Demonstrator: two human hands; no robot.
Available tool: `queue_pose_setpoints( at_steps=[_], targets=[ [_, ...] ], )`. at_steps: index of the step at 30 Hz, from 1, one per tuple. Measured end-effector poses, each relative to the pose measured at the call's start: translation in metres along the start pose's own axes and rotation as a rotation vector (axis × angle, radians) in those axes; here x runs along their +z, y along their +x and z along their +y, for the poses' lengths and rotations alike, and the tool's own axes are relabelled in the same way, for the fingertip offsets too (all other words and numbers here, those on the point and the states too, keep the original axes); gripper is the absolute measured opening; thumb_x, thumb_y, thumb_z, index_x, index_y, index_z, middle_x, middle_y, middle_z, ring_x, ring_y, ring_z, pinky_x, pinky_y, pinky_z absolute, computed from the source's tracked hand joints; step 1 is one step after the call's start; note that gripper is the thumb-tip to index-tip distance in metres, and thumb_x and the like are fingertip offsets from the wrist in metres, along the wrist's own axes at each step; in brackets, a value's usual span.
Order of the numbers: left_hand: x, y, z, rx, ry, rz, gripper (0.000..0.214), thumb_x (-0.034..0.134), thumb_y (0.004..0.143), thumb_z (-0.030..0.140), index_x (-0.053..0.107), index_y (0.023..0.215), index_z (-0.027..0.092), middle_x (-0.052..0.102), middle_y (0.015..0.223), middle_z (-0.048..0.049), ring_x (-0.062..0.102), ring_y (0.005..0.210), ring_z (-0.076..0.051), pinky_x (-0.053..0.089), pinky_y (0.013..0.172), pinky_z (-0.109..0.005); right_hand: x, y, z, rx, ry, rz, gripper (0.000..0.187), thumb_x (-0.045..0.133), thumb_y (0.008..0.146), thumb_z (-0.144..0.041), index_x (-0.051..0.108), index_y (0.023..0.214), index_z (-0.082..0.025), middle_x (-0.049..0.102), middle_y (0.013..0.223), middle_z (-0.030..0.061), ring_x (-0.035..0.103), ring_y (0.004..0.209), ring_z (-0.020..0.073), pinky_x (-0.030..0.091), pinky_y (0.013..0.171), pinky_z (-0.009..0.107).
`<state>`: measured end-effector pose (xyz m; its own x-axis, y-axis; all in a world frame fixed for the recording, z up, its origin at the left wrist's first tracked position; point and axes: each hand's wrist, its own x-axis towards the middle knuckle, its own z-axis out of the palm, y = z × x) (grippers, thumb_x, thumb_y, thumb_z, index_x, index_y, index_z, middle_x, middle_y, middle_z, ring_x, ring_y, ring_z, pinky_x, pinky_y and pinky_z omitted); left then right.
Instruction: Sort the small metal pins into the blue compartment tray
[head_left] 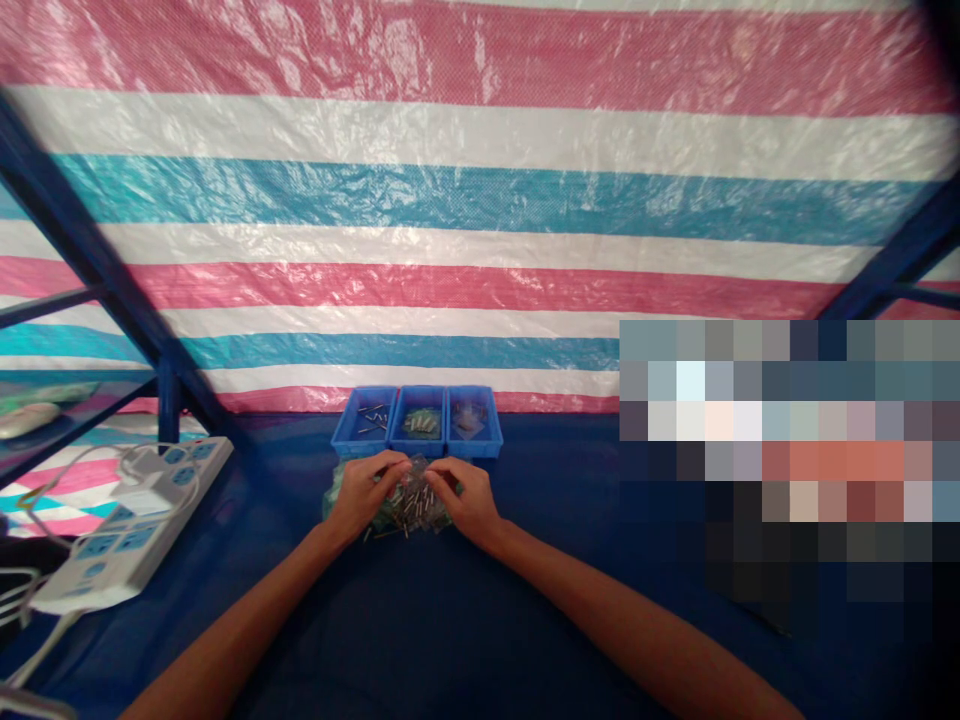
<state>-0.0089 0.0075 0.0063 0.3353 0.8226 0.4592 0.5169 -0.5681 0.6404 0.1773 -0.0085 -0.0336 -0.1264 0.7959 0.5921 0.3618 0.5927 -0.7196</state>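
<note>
My left hand (371,488) and my right hand (469,498) face each other, the thumb and fingers of each pinched together. Between their fingertips is a small clear plastic bag (418,466), gripped from both sides. Just below it lies a heap of small metal pins (415,508), partly on clear plastic. Crumpled greenish plastic (335,497) shows beside my left wrist. Behind my hands stand three blue bins in a row: the left bin (367,398) holds a few pins, the middle bin (421,394) a greenish packet with pins, the right bin (484,398) clear bags.
A white power strip (169,530) with a plugged-in adapter and cables lies on the left of the dark blue table (390,640). Blue metal frame bars (127,270) rise at both sides. Striped plastic sheeting (480,210) hangs behind. The right side is pixelated.
</note>
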Motion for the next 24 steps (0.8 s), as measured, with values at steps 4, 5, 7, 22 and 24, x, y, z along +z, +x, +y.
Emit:
queue_pose_setpoints(
  at_steps=[4, 5, 7, 22, 24],
  targets=[
    [-0.001, 0.001, -0.001, -0.02, -0.046, 0.105, 0.023, 0.05, 0.09, 0.033, 0.066, 0.094, 0.018, 0.067, 0.078, -0.0012, 0.058, 0.059, -0.011, 0.046, 0.058, -0.021, -0.003, 0.007, -0.002, 0.069, 0.074, -0.025, 0.022, 0.054, 0.087, -0.034, 0.068, 0.079, -0.017, 0.066, 0.07, 0.0016, 0.058, 0.062, 0.013, 0.044, 0.061, 0.023],
    [-0.002, 0.001, -0.001, -0.029, -0.056, 0.149, 0.023, 0.049, 0.091, 0.033, 0.066, 0.096, 0.018, 0.067, 0.084, -0.0027, 0.059, 0.064, -0.012, 0.047, 0.06, -0.021, -0.004, 0.01, -0.002, 0.114, 0.129, -0.016, 0.023, 0.055, 0.086, -0.035, 0.067, 0.078, -0.017, 0.066, 0.069, 0.0012, 0.057, 0.059, 0.0128, 0.045, 0.059, 0.023],
    [-0.004, 0.002, -0.004, -0.051, -0.073, 0.219, 0.023, 0.048, 0.091, 0.032, 0.065, 0.096, 0.018, 0.066, 0.091, -0.0044, 0.06, 0.07, -0.014, 0.048, 0.061, -0.022, -0.006, 0.018, -0.002, 0.242, 0.293, 0.037, 0.025, 0.056, 0.084, -0.038, 0.066, 0.076, -0.017, 0.066, 0.066, 0.0003, 0.056, 0.051, 0.0115, 0.045, 0.052, 0.022],
    [-0.006, 0.005, -0.014, 0.028, 0.095, 0.175, 0.021, 0.05, 0.09, 0.031, 0.066, 0.09, 0.018, 0.067, 0.09, -0.0047, 0.062, 0.081, -0.015, 0.048, 0.065, -0.023, -0.046, 0.052, -0.01, 0.452, -0.156, -0.289, 0.013, 0.059, 0.078, -0.023, 0.068, 0.084, -0.016, 0.07, 0.072, 0.0038, 0.065, 0.058, 0.0151, 0.048, 0.055, 0.024],
    [-0.006, 0.006, -0.014, 0.069, 0.134, 0.138, 0.02, 0.051, 0.09, 0.031, 0.066, 0.089, 0.018, 0.068, 0.088, -0.0046, 0.061, 0.08, -0.015, 0.047, 0.067, -0.024, -0.046, 0.05, -0.015, 0.292, -0.45, -0.434, 0.014, 0.062, 0.078, -0.027, 0.07, 0.086, -0.019, 0.071, 0.079, 0.0034, 0.067, 0.076, 0.0176, 0.048, 0.069, 0.026]
  ],
)
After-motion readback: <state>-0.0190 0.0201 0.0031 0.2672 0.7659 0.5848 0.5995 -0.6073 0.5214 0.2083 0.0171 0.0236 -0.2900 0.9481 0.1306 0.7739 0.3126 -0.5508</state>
